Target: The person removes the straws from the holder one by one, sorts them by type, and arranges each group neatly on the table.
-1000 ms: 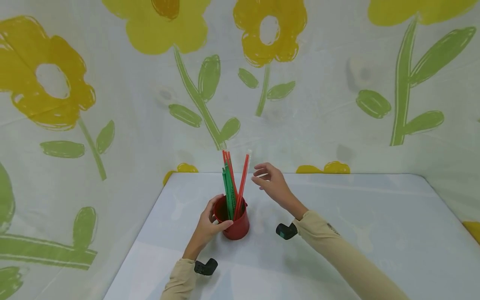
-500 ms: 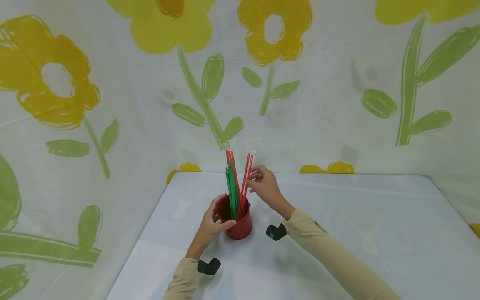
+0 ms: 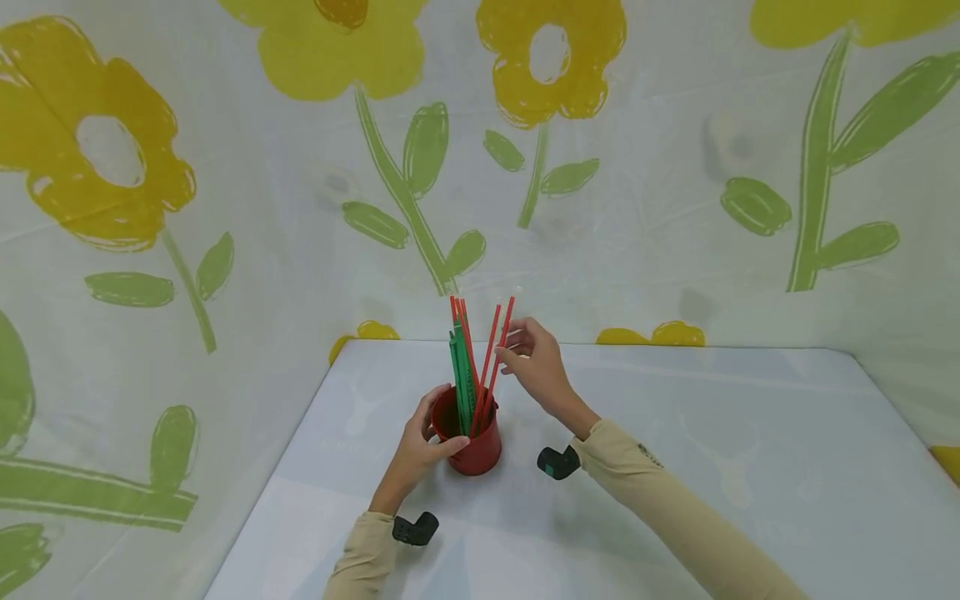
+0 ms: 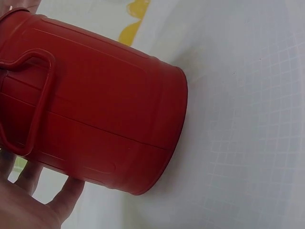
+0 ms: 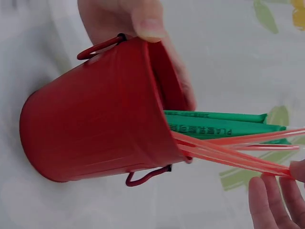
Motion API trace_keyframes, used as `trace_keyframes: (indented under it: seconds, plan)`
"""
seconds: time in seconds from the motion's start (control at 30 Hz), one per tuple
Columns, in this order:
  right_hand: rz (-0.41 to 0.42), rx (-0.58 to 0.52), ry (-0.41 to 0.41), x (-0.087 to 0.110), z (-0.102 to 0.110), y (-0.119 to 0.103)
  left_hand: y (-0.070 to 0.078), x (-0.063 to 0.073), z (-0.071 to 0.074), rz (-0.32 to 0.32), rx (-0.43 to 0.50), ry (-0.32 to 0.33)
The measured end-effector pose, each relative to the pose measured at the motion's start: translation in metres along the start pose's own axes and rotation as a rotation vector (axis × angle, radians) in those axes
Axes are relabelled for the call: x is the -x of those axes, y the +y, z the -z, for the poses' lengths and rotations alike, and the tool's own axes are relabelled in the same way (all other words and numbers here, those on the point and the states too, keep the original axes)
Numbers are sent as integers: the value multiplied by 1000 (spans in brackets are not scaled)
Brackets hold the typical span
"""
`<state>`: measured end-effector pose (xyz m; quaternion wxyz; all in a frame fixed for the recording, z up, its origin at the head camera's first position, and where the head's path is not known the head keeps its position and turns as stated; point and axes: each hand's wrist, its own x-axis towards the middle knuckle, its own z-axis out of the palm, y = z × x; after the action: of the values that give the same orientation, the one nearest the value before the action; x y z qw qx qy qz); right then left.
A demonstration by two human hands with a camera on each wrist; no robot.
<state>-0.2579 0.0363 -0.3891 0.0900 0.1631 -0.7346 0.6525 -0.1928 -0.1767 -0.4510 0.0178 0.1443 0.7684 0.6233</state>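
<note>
A small red metal bucket [image 3: 480, 457] with side handles stands on the table. My left hand [image 3: 420, 446] grips it by the rim, thumb at the front and fingers round the far side. Red straws [image 5: 224, 153] and green paper-wrapped straws [image 3: 463, 387] lean upright out of it. At the bucket's upper right, my right hand [image 3: 536, 362] pinches a red straw [image 3: 509, 315] between thumb and fingers near its top. The straw's lower end is still inside the bucket. In the left wrist view, the bucket's wall [image 4: 105, 95] hides its contents.
A pale table [image 3: 675, 467] spreads out around the bucket, mostly to the right. Behind it and to the left hangs a white cloth [image 3: 645, 250] printed with yellow flowers. A black wrist camera [image 3: 558, 462] juts from the right wrist, another black wrist camera [image 3: 416, 529] from the left.
My right hand has come in from the right and taken hold of a red straw, which now leans apart from its neighbour, tip further right. My left hand keeps its grip on the bucket.
</note>
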Motion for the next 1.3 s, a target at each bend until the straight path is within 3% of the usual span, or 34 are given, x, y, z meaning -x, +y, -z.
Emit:
trace_keyframes:
  seconds: [0.23, 0.5, 0.8, 1.03, 1.3]
  plan:
    - [30, -35, 12, 0, 8, -20, -2, 0, 1, 2, 11, -1]
    - [126, -69, 2, 6, 18, -67, -1, 3, 1, 11, 15, 14]
    - [199, -109, 76, 0, 28, -86, -1, 1, -1, -1, 7, -1]
    - [228, -145, 108, -9, 42, -75, 1, 1, -1, -5, 1, 6]
    - [145, -123, 101, -4, 57, -72, 1, 3, -3, -6, 13, 7]
